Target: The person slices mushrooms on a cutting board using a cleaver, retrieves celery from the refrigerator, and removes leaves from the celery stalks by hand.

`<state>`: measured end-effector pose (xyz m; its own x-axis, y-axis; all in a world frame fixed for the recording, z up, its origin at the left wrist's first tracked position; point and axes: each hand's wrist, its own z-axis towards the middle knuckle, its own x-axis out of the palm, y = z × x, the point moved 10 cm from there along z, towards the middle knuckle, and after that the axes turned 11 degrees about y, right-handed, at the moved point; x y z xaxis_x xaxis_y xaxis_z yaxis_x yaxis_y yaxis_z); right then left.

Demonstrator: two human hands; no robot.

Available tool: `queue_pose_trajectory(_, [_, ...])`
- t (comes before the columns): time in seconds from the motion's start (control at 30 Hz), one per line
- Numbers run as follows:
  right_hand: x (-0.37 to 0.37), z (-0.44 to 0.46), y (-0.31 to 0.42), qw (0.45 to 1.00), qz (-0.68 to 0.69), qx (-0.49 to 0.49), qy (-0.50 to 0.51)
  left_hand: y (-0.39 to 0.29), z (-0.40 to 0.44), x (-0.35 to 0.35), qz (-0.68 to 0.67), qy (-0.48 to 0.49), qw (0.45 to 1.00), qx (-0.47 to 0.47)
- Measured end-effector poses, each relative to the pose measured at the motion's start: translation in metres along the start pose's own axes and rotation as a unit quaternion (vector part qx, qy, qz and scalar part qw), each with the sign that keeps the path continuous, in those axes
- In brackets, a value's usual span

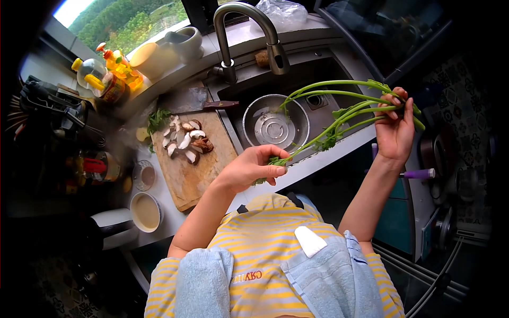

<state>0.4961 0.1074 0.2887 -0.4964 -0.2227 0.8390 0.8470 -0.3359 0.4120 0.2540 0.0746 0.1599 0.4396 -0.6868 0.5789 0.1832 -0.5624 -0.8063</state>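
Long green stalks with leaves (339,122) stretch between my two hands, over the front edge of the sink. My left hand (252,168) pinches their leafy end near the corner of the cutting board. Higher up on the right, my right hand (395,127) has its fingers wrapped round the thick ends of the stalks. A metal basin (275,124) sits in the sink (331,69), just behind the stalks. On the wooden cutting board (196,175) lie sliced mushrooms (185,139) and a cleaver (185,100), its handle pointing at the sink.
A tall faucet (228,42) arches over the sink. Green herbs (158,121) lie by the board's left edge. A bowl of cloudy liquid (146,212) and a small glass bowl (143,175) stand left of the board. Bottles (108,79) stand at the back left.
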Motion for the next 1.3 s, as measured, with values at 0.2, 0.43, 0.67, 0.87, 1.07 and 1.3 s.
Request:
queue_pose_trajectory(0.2, [-0.001, 0.0, 0.003, 1.0, 0.002, 0.0, 0.002, 0.001, -0.004, -0.005, -0.056, -0.021, 0.998, -0.022])
queue_pose_trajectory(0.43, [0.002, -0.002, -0.001, 1.0, -0.011, 0.0, -0.013, -0.016, -0.004, -0.007, 0.031, -0.06, 0.997, 0.044])
queue_pose_trajectory(0.67, [0.005, -0.002, 0.001, 0.999, -0.026, -0.018, -0.024, -0.039, -0.011, -0.016, 0.132, -0.146, 0.973, 0.12])
queue_pose_trajectory(0.87, [0.011, 0.002, 0.002, 1.0, -0.013, -0.016, -0.006, -0.036, -0.009, -0.017, 0.167, -0.123, 0.976, 0.068])
queue_pose_trajectory(1.07, [0.015, 0.008, 0.004, 1.0, -0.017, -0.01, 0.009, -0.023, -0.004, 0.008, 0.08, 0.063, 0.994, -0.032])
queue_pose_trajectory(1.3, [0.008, 0.007, 0.004, 1.0, -0.012, -0.008, 0.002, -0.018, -0.003, 0.028, 0.081, 0.118, 0.988, -0.058])
